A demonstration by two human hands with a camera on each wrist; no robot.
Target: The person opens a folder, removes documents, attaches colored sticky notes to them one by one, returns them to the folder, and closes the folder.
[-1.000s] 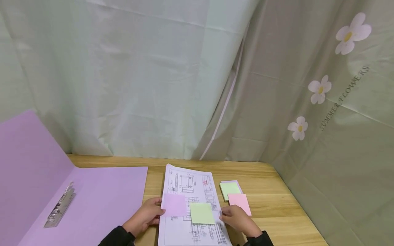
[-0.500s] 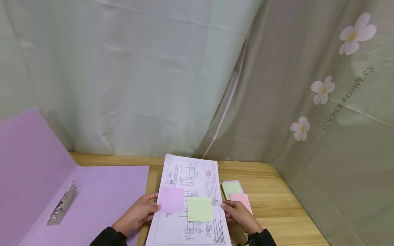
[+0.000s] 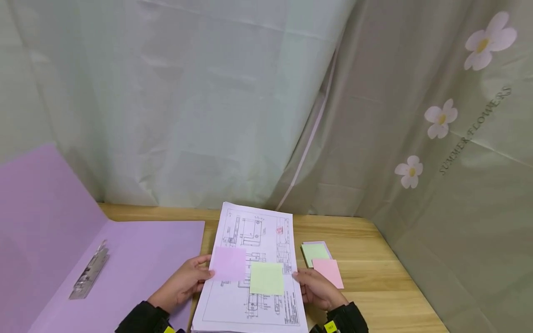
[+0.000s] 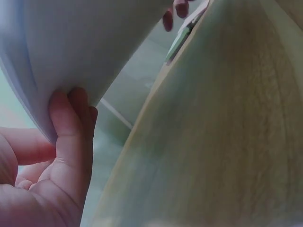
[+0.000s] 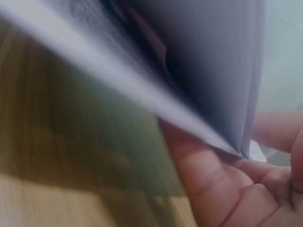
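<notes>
A stack of printed technical drawings (image 3: 222, 300) hangs between my two hands, raised off the table. On its top sheet lie a lilac sticky note (image 3: 230, 264) and a pale green sticky note (image 3: 266, 278). My left hand (image 3: 183, 283) pinches the left edge, thumb above and fingers beneath the sheets, as the left wrist view shows. At the opposite edge my right hand (image 3: 318, 289) grips the sheets between thumb and fingers. In the right wrist view the sheets (image 5: 213, 61) gape apart, with a dark pinkish piece (image 5: 150, 40) between them.
An opened lilac folder (image 3: 158, 254) with a metal lever clip (image 3: 89, 270) lies at the left. Right of the papers are a green sticky-note pad (image 3: 315, 252) and a pink one (image 3: 330, 274) on the wooden table (image 3: 374, 273). A curtain (image 3: 208, 115) closes off the back.
The papers have risen and shifted slightly left with both hands holding them. The left hand has moved a little left. The head view has tilted slightly; folder and pads are in place.
</notes>
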